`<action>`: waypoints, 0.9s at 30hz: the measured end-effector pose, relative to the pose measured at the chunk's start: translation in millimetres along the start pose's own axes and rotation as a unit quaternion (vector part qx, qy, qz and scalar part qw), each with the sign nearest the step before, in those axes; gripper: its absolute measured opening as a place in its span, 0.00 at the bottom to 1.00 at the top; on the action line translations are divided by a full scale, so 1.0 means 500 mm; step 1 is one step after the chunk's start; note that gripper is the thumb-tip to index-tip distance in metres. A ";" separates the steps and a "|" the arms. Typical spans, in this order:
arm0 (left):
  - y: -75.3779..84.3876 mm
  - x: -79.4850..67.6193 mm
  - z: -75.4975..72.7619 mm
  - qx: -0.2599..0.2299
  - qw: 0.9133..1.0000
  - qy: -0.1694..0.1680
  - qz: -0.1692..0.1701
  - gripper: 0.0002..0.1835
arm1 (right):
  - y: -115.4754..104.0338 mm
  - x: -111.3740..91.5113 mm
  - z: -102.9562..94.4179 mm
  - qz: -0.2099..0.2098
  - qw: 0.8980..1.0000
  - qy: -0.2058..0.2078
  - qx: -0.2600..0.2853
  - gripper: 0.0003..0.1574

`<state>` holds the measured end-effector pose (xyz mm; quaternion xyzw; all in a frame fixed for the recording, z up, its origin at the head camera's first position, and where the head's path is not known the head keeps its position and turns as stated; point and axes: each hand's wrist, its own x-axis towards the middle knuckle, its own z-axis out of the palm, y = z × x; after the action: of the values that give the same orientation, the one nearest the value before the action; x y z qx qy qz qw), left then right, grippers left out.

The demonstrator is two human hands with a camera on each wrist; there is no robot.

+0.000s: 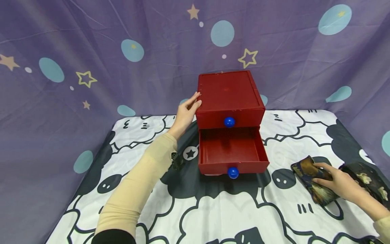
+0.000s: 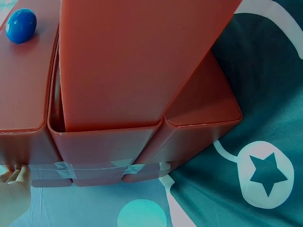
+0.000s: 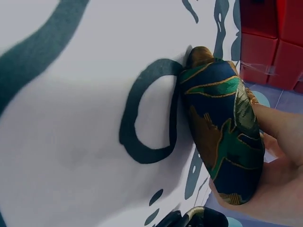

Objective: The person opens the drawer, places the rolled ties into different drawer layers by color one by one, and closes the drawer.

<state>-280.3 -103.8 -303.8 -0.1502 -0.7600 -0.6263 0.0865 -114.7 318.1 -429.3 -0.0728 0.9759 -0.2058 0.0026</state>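
Note:
A red drawer cabinet (image 1: 226, 91) with blue knobs stands on the cloth-covered table. Its middle drawer (image 1: 231, 149) is pulled out and bare inside; the top one is closed. My left hand (image 1: 186, 113) rests against the cabinet's upper left side, fingers fairly straight, and only its fingertips show in the left wrist view. Off to the right, my right hand (image 1: 341, 183) holds a patterned fabric pouch (image 1: 312, 179), dark blue with green and gold, between thumb and fingers. In the right wrist view the pouch (image 3: 218, 127) stands on edge close over the cloth.
A dark flowered item (image 1: 370, 179) lies at the right edge, partly behind my right forearm. The tablecloth (image 1: 182, 217) has black and white cartoon shapes. A purple curtain (image 1: 164, 40) hangs behind the table. The open drawer juts toward me.

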 end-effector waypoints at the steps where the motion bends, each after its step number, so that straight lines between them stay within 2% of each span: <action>1: 0.000 0.000 0.000 0.002 1.000 0.000 -0.001 0.22 | 0.000 0.000 0.000 0.000 1.000 -0.001 0.002 0.31; 6: -0.001 -0.001 -0.001 0.005 1.000 -0.003 0.001 0.22 | 0.001 0.002 -0.002 -0.003 1.000 -0.014 0.013 0.31; 13: -0.001 0.000 -0.002 0.001 1.000 -0.004 0.000 0.22 | 0.001 0.016 -0.021 0.022 0.997 -0.056 0.042 0.36; 21: 0.000 0.000 -0.002 0.002 1.000 -0.003 0.001 0.22 | -0.009 0.020 -0.040 -0.028 0.995 -0.009 0.098 0.32; 27: 0.002 -0.001 -0.002 0.002 1.000 -0.002 -0.001 0.22 | -0.022 0.034 -0.070 0.006 0.994 -0.061 0.095 0.39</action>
<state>-279.8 -104.4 -303.0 -0.1509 -0.7614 -0.6248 0.0846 -130.9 319.6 -392.4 -0.0791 0.9503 -0.2927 0.0701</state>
